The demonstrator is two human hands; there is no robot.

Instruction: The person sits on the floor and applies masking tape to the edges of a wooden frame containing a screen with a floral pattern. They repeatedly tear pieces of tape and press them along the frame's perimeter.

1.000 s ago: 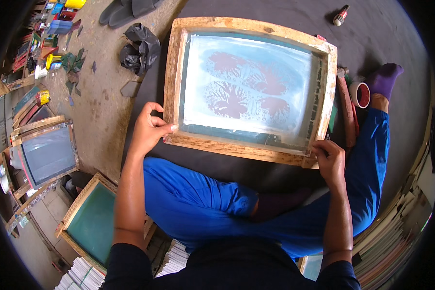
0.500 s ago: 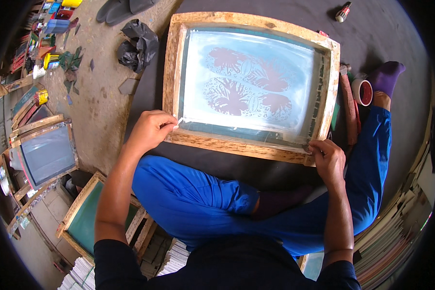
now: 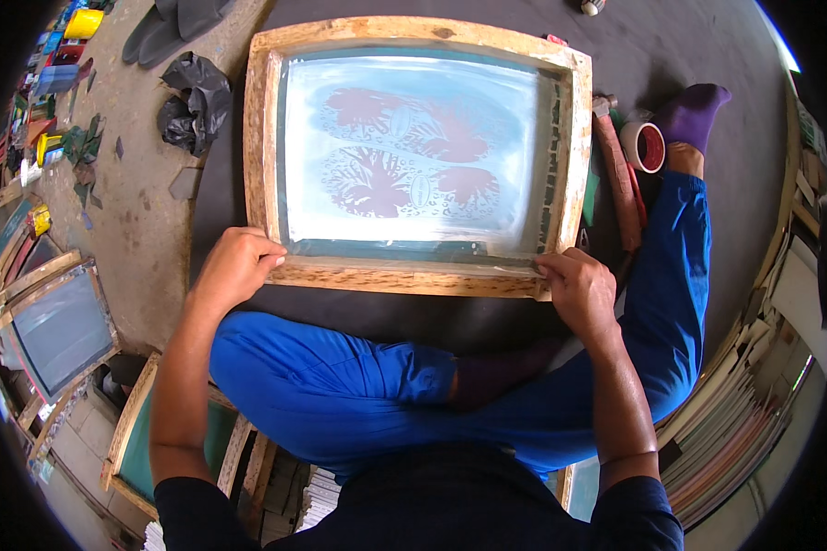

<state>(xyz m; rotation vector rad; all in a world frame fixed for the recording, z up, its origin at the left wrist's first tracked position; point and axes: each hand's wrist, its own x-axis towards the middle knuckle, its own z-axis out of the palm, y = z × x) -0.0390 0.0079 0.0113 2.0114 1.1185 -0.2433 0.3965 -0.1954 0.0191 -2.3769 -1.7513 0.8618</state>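
A wooden-framed printing screen lies on the dark surface before me. Its mesh carries a whitish-blue coat with two sole-shaped leafy patterns. My left hand pinches at the frame's near left inner corner, fingertips closed. At the near right corner my right hand pinches too, thumb and fingers pressed together. Between them runs a thin see-through strip, apparently clear tape, along the near inner edge of the frame. Much of the strip is hard to see against the mesh.
Right of the frame lie a tape roll, a hammer and my foot in a purple sock. A crumpled black plastic bag and dark footwear are at the far left. Other framed screens stand at the left.
The view has shifted, so everything sits farther left in it. Both hands stay pinched at the frame's near corners, the left now lower against the inner edge.
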